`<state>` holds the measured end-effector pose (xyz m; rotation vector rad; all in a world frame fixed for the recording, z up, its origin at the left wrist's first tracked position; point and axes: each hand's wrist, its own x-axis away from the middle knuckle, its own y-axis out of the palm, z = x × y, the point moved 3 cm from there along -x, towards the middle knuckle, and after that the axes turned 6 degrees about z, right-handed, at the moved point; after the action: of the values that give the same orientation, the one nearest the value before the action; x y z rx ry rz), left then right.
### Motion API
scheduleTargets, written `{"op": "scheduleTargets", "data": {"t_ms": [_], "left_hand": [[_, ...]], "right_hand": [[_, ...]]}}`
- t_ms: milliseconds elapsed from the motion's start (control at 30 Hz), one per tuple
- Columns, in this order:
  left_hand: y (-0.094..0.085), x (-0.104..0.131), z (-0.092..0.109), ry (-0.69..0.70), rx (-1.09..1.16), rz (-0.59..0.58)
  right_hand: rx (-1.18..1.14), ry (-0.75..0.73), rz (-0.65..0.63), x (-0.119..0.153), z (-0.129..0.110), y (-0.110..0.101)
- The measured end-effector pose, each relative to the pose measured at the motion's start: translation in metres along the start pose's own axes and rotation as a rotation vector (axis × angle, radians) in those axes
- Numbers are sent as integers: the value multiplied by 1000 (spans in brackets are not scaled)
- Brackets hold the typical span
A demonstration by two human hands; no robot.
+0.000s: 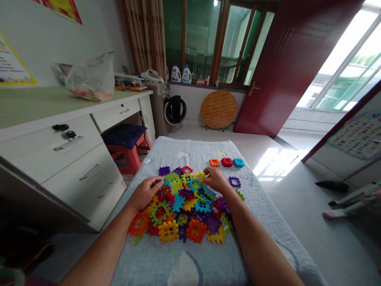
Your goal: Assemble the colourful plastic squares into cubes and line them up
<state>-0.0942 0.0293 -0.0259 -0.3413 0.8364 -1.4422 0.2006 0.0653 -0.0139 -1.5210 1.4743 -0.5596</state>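
Observation:
A heap of colourful plastic interlocking pieces (190, 204) lies on the cloth-covered table (184, 262). At the heap's left edge is my left hand (147, 192), its fingers curled together beside red and blue pieces; whatever they may hold is hidden. My right hand (214, 178) is at the heap's back right, fingers bent near yellow and green pieces, and its fingertips' contact is too small to make out. Beyond it stand an orange stack (214, 163), a red stack (227, 162) and a blue stack (238, 163). A purple square frame (235, 182) lies right of my right hand.
A white desk (71, 107) with drawers runs along the left, bearing a plastic bag (92, 81). A red stool (129, 145) stands beside the table. Behind are a washing machine (160, 107) and a round wooden board (218, 109).

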Motion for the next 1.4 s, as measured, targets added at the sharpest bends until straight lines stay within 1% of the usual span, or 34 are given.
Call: {"op": "scheduleTargets", "data": {"t_ms": [133, 200, 233, 267, 333, 433, 500, 567, 667, 767, 867, 967, 1100, 1167, 1233, 1300, 1333, 1400], "left_hand": [[1, -1, -1, 7, -4, -16], [1, -1, -1, 7, -5, -23], [1, -1, -1, 5, -6, -25], [1, -1, -1, 2, -6, -27], [1, -1, -1, -2, -7, -29], [1, -1, -1, -3, -9, -27], [1, -1, -3, -3, -10, -26], [2, -1, -4, 0, -7, -27], [2, -1, -5, -1, 2, -25], [1, -1, -3, -5, 7, -21], [1, 0, -1, -6, 18, -22], [1, 0, 0, -8, 27, -23], [1, 0, -2, -12, 29, -18], [1, 0, -2, -20, 31, -18], [1, 0, -2, -19, 32, -18], [1, 0, -2, -9, 26, -21], [1, 0, -2, -3, 21, -23], [1, 0, -2, 6, 10, -29]], "right_hand": [[-199, 151, 120, -2, 17, -6], [-270, 220, 134, -2, 25, -4], [-267, 236, 130, -2, 28, -3], [-227, 236, 123, -2, 30, -2], [-72, 192, 122, -1, 32, -4], [129, 118, 177, 2, 33, -15], [164, 118, 232, 4, 35, -23], [133, 121, 251, 5, 36, -28], [38, 66, 194, 5, 26, -25], [-24, -45, 71, 6, 5, -13], [-27, -168, -58, 8, -17, -2], [-7, -226, -129, 4, -32, 4], [66, -237, -132, -12, -45, 7], [109, -193, -157, -20, -49, 10], [112, -146, -210, -27, -52, 14], [17, -146, -234, -30, -53, 17], [-61, -150, -225, -32, -53, 16], [-200, -130, -161, -33, -48, 12]]}}
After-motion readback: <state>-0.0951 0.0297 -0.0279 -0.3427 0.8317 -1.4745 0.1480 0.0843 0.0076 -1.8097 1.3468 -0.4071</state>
